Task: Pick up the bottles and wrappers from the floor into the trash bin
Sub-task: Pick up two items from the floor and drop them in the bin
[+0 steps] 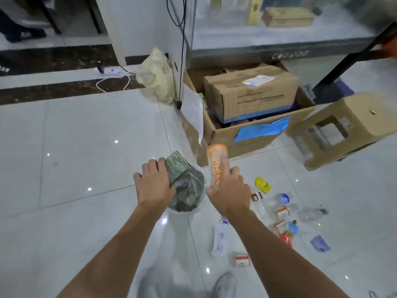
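The white trash bin (182,214) stands on the floor below my hands, lined with a dark bag holding rubbish. My left hand (153,186) grips a small dark green carton (177,165) over the bin's far left rim. My right hand (228,190) holds an orange-labelled plastic bottle (216,162) upright beside the bin's right rim. To the right, litter lies on the tiles: a yellow wrapper (262,184), a clear bottle with a blue label (281,198), a clear bottle with a green cap (312,214), small red-and-white packs (281,211), a white wrapper (219,238).
An open cardboard box (219,136) holding a smaller box sits just beyond the bin. A tipped carton (343,130) lies at right. A pale plastic bag (156,78), a power strip and cables are at the back by a glass display counter. My shoes show at the bottom.
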{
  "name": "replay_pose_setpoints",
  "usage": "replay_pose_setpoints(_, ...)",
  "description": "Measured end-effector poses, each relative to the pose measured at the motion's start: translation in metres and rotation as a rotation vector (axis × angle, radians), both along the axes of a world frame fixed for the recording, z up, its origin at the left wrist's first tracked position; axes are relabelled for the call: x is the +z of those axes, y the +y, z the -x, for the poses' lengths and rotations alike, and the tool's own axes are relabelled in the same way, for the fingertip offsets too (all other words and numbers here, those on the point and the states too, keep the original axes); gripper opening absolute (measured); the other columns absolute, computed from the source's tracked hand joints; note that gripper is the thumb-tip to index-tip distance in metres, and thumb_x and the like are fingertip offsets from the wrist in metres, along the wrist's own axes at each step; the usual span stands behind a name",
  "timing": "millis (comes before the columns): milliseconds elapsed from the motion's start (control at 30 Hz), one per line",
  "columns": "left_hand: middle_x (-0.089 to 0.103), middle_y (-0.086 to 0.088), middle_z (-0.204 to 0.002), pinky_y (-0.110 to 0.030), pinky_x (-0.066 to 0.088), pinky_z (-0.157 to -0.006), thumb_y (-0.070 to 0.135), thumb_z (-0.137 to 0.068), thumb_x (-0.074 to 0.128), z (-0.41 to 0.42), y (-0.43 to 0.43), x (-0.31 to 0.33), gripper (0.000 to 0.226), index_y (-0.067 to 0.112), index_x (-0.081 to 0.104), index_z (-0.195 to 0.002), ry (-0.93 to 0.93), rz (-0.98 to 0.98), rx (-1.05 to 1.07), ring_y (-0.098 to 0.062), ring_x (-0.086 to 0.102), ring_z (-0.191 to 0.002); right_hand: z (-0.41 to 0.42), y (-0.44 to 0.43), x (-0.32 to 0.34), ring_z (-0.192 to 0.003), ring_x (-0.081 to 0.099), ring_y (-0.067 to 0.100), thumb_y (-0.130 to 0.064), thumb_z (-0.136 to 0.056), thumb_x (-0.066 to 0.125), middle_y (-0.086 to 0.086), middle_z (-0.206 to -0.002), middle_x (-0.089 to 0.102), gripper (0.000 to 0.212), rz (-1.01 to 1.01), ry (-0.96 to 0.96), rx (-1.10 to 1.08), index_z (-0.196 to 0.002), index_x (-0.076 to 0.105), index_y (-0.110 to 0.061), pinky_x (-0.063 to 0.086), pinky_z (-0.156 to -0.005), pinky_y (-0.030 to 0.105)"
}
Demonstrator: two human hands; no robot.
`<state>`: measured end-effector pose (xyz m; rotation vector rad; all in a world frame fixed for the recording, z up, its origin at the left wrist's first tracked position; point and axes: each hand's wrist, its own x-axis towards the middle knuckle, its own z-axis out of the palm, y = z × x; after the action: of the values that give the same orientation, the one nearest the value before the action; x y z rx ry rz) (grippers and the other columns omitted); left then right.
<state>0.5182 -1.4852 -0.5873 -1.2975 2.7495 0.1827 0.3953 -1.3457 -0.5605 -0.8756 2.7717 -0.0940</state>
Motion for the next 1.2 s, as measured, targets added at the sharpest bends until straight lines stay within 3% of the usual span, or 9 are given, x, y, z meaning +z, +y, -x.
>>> replay_pose_setpoints(233,0.049,-0.003,-0.117,-0.038,0.04,-0.082,0.06,-0.077,0.063,-0.001,0.013,-0.146,0.085,0.014,0.03,-0.14,-0.042,-0.081,0.072,-0.023,0.049,-0.105,-0.001,-0.006,-0.15,-0.097,0.053,0.028,-0.04,-0.08,0.055,0.008,-0.109,0.043,0.088,-0.017,-0.164,0.042,-0.15,0.004,-0.026,0.046,-0.072,0.039)
replay_pose_setpoints(367,0.051,-0.007,-0.122,-0.038,0.041,-0.089,0.058,-0.073,0.07,0.008,0.008,-0.225,0.093,0.01,0.026,-0.14,-0.022,-0.179,0.074,-0.025,0.052,-0.109,0.001,-0.018,-0.226,-0.098,0.052,0.028,-0.042,-0.08,0.057,0.008,-0.112,0.042,0.088,0.03,-0.222,0.061,-0.15,0.006,-0.025,0.043,-0.069,0.036)
replay_pose_setpoints(567,0.05,-0.014,-0.121,-0.037,0.041,-0.094,0.045,-0.079,0.071,0.04,0.0,-0.327,0.069,0.008,0.035,-0.124,-0.038,-0.204,0.017,-0.03,0.05,-0.111,0.02,-0.022,-0.311,-0.097,0.054,0.031,-0.044,-0.081,0.056,0.01,-0.112,0.043,0.085,0.097,-0.175,0.088,-0.15,0.011,-0.022,0.049,-0.072,0.041)
replay_pose_setpoints(700,0.044,-0.017,-0.128,-0.039,0.041,-0.096,0.04,-0.084,0.068,0.048,0.005,-0.373,0.068,0.005,0.035,-0.131,-0.151,-0.244,-0.036,-0.033,0.044,-0.119,0.026,-0.018,-0.349,-0.092,0.056,0.03,-0.046,-0.082,0.054,0.011,-0.111,0.044,0.084,0.12,-0.207,0.093,-0.149,0.011,-0.023,0.051,-0.07,0.04)
replay_pose_setpoints(833,0.04,-0.017,-0.135,-0.039,0.046,-0.093,0.021,-0.088,0.065,0.043,0.01,-0.402,0.056,0.007,0.037,-0.134,-0.26,-0.331,-0.034,-0.032,0.04,-0.126,0.024,-0.016,-0.374,-0.094,0.056,0.03,-0.047,-0.082,0.054,0.011,-0.115,0.047,0.079,0.147,-0.251,0.127,-0.148,0.016,-0.025,0.043,-0.068,0.034)
replay_pose_setpoints(933,0.04,-0.017,-0.134,-0.038,0.049,-0.089,0.014,-0.087,0.066,0.042,0.01,-0.403,0.055,0.008,0.039,-0.133,-0.274,-0.351,-0.061,-0.031,0.04,-0.126,0.024,-0.022,-0.378,-0.096,0.057,0.03,-0.047,-0.084,0.054,0.01,-0.115,0.049,0.071,0.172,-0.249,0.134,-0.143,0.024,-0.025,0.046,-0.07,0.037)
replay_pose_setpoints(1100,0.039,-0.015,-0.135,-0.038,0.045,-0.099,0.002,-0.082,0.063,0.031,-0.012,-0.37,0.052,0.012,0.044,-0.13,0.013,-0.332,-0.027,-0.03,0.037,-0.125,0.025,-0.044,-0.375,-0.1,0.056,0.032,-0.045,-0.087,0.056,0.011,-0.117,0.047,0.073,0.072,-0.233,0.117,-0.146,0.021,-0.02,0.048,-0.072,0.04)
replay_pose_setpoints(1200,0.039,-0.011,-0.134,-0.031,0.047,-0.093,-0.003,-0.073,0.063,0.018,-0.024,-0.347,0.056,0.013,0.049,-0.125,0.231,-0.327,0.0,-0.025,0.04,-0.122,0.023,-0.06,-0.38,-0.108,0.055,0.032,-0.046,-0.09,0.057,0.012,-0.121,0.045,0.067,-0.004,-0.27,0.083,-0.142,0.025,-0.019,0.049,-0.082,0.043)
